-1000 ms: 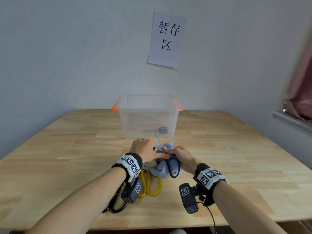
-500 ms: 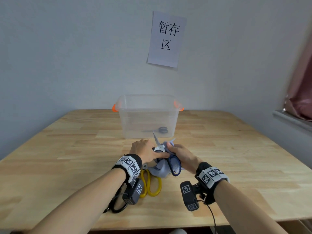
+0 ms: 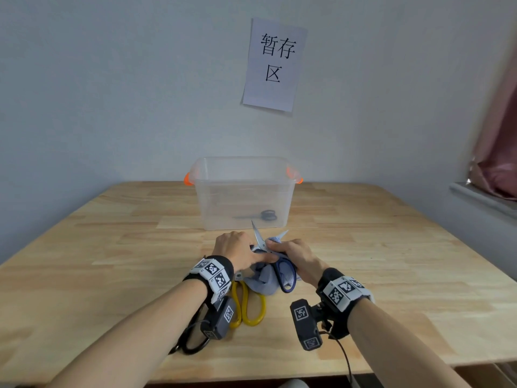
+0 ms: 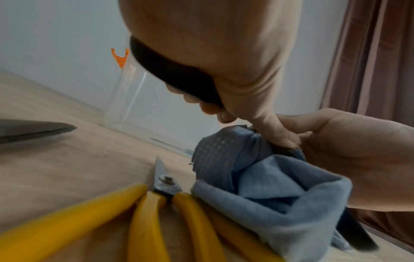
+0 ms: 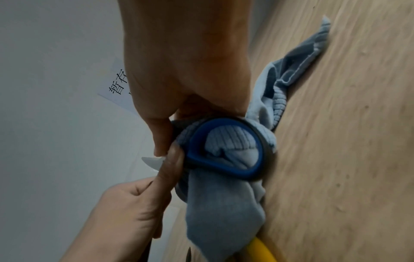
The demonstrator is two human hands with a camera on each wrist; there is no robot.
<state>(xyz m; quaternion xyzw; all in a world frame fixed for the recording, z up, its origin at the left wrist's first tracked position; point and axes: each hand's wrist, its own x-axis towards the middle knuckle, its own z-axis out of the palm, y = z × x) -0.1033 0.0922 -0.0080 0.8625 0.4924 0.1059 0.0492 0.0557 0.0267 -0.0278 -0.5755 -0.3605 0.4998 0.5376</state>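
Scene: a person wipes down an open pair of scissors (image 5: 262,152) over a wooden table (image 3: 391,261)
Scissors: held just above the table between both hands, blades spread and pointing to 12 o'clock, blue loop toward 6 o'clock
Left hand (image 3: 237,252): fingers curled round the dark handle, thumb pressed in near the pivot
Right hand (image 3: 298,259): pinching the cloth (image 3: 261,281) against the scissors near the pivot, at 3 o'clock of the left hand
Cloth: blue-grey, bunched round the handles, one end hanging through the blue loop, another trailing on the table
Bin (image 3: 243,197): clear, at 12 o'clock of the hands, one dark pair (image 3: 267,215) lying inside
Yellow pair (image 4: 145,221): flat on the table at 6 o'clock, just beside the cloth
Handling: likely light and rigid, steel probably slick, edges and tips sharp; the open blades can swing shut on a finger
Hold: best taken by the loops or at the pivot, cloth stroked along the blade's back toward the tip
Cloth's feel: soft and limp, apt to bunch and snag on a tip
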